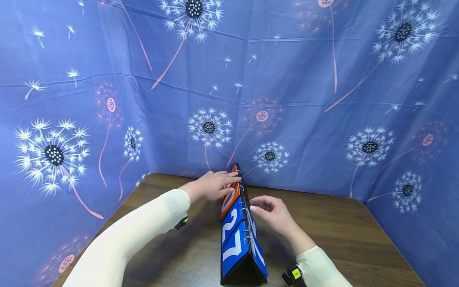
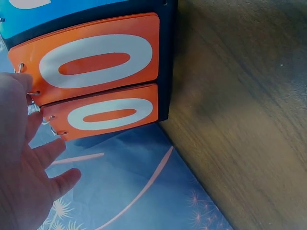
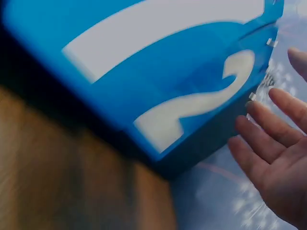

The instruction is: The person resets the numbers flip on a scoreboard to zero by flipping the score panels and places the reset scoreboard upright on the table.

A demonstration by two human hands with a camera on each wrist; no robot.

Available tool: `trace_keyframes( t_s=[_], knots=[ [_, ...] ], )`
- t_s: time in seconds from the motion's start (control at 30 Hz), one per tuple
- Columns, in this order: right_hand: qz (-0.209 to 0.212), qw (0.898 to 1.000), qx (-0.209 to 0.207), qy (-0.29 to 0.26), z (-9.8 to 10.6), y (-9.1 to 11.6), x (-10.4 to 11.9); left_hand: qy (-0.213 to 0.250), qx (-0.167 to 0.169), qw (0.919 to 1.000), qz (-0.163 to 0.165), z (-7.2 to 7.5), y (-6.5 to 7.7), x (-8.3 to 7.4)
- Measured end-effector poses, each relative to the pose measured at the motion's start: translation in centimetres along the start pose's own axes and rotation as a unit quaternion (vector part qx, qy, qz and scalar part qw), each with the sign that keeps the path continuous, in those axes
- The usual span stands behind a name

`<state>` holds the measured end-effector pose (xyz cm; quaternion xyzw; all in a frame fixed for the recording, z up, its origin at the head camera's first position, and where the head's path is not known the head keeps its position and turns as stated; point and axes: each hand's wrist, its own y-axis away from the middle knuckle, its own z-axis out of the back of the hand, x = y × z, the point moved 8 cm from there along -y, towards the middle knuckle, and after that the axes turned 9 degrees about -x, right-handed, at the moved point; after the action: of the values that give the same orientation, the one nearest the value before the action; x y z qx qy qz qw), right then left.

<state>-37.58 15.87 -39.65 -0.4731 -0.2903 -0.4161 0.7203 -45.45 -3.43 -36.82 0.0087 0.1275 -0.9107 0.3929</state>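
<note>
A black, tent-shaped scoreboard (image 1: 234, 231) on brown wooden table (image 1: 340, 231) is touched by left hand (image 1: 214, 185), flanked by right hand (image 1: 273, 214) — both loosely spread; card-turning is presumably intended, so one orange rectangular card (image 2: 96, 63) must next be pinched.

The left arm (image 1: 136, 229) and the right arm (image 1: 319, 265) both reach forward in pale sleeves, and they lean in toward each other. The left hand (image 1: 213, 186) is a bit farther out than the right hand (image 1: 271, 213), with its back up and its fingers pointing toward the right side. The right hand is near it, just apart. Its fingers bend softly, and there is a gap between them and the thumb (image 1: 261, 213). Both wrists are bare.
</note>
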Motion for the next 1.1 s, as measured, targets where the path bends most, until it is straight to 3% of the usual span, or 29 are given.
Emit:
trace_keyframes(
  t_s=[0.23,0.37,0.57,0.87,1.1],
  knots=[
    [-0.026,0.995,0.093,-0.017,-1.2,1.2,-3.7,-0.011,0.004,0.9999,0.005,-0.1,0.1,0.0],
    [-0.04,0.991,0.123,-0.011,-1.8,1.6,-4.9,-0.01,0.004,0.9999,0.002,-0.2,0.0,0.0],
    [-0.061,0.992,0.107,-0.006,-1.6,1.5,-5.8,-0.004,0.004,1.0,-0.005,-0.2,0.1,-0.1],
    [-0.096,0.992,0.067,0.055,-0.3,1.3,-7.2,-0.017,0.008,0.9998,-0.004,-0.4,0.2,0.0],
    [-0.109,0.991,0.069,0.035,1.1,1.3,-8.1,-0.01,0.01,0.9999,-0.005,-0.5,0.3,-0.2]
  ],
)
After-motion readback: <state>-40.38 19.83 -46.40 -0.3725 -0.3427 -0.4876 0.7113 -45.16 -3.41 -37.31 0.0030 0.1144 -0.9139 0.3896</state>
